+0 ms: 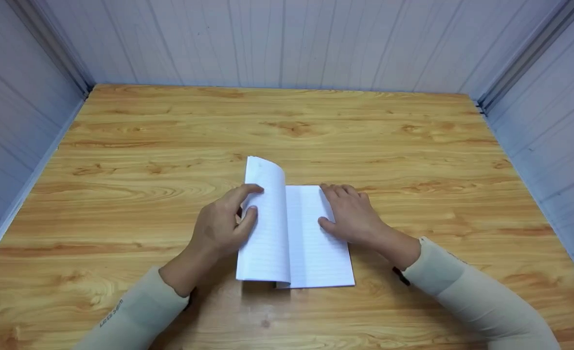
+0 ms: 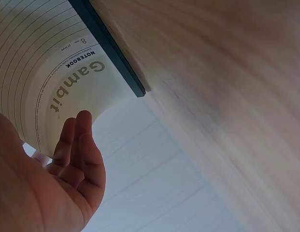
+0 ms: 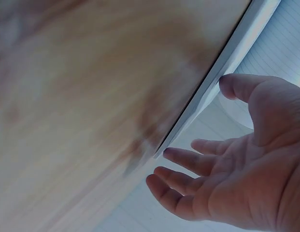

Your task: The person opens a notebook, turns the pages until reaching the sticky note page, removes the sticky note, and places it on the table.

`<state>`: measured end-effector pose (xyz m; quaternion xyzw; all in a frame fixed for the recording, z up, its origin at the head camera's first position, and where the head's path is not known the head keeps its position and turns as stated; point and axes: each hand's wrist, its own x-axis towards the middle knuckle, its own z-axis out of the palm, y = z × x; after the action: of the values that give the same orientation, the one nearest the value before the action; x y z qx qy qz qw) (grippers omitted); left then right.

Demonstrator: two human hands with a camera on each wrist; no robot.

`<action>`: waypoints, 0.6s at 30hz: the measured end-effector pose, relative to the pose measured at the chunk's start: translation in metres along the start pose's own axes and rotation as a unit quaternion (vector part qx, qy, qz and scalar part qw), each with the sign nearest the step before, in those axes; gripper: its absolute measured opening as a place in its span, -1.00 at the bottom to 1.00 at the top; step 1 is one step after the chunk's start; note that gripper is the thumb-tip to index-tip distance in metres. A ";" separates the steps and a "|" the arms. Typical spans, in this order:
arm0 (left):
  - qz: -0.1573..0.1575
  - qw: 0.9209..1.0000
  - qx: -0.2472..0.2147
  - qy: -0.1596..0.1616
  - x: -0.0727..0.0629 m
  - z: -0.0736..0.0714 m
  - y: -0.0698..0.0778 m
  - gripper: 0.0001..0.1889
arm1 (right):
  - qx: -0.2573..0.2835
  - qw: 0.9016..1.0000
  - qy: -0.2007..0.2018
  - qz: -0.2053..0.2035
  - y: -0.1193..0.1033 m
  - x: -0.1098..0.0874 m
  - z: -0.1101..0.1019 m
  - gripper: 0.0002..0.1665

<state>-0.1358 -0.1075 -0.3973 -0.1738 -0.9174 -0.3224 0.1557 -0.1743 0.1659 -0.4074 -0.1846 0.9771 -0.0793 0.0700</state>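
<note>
An open lined notebook (image 1: 316,253) lies in front of me, its left-hand leaves (image 1: 267,233) standing raised and bowed near the spine. My left hand (image 1: 221,223) holds these leaves by their outer edge, thumb and index finger showing on the lined side, the other fingers behind. In the left wrist view the notebook's cover (image 2: 75,87) carries the words "Gambit" and "NOTEBOOK", with a dark green spine strip (image 2: 111,50). My right hand (image 1: 352,214) rests on the upper right edge of the flat page, fingers extended and thumb on the paper.
The wood-grain table (image 1: 292,131) stretches around the notebook on all sides. Pale panelled walls (image 1: 282,43) border it at the back, left and right. Light sleeves (image 1: 136,306) cover both forearms.
</note>
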 end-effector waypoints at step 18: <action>-0.008 1.000 -0.002 -0.002 0.000 -0.001 0.002 -0.67 | -0.001 1.000 -0.023 0.008 -0.001 0.001 -0.001 -0.06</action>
<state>-0.1347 -0.1067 -0.3958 -0.1671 -0.9186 -0.3249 0.1509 -0.1751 0.1646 -0.4065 -0.1784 0.9768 -0.0740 0.0927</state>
